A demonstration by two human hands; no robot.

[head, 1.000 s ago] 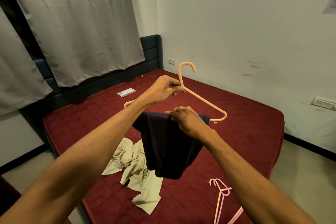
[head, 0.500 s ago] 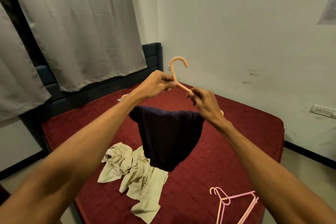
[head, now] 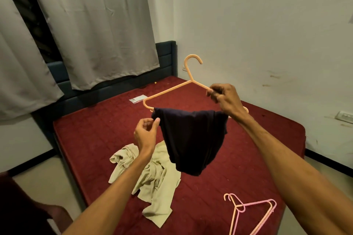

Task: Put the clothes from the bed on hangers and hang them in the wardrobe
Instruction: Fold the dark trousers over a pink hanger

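While the peach hanger (head: 168, 91) hangs in the air in front of me over the bed (head: 91, 139), its long axis runs left to right across my view, hook (head: 193, 58) uppermost. My right hand (head: 223, 99) is clamped round its right shoulder arm just beside the neck, so that hand carries the whole weight. The dark garment (head: 191, 139) is draped over the lower bar and hangs down folded, below and slightly left of that grip. My left hand (head: 146, 133) is lower and to the left, with its fingers curled and the thumb tip right at the cloth's left edge. I cannot tell whether it pinches the fabric or only touches it. I judge the left hand is the one placed to even out the cloth, and the right the one to carry the hanger off by its hook. The wardrobe is not in view, so I cannot say which way that carry goes. By my count there is one hanger in hand with one garment on it. One heap of beige clothes (head: 152, 177) lies on the bed below my left forearm, and I cannot tell if it is one piece or two. Near the bed's edge, down by my right arm, lie pink hangers (head: 254, 208) stacked together, showing two hooks.
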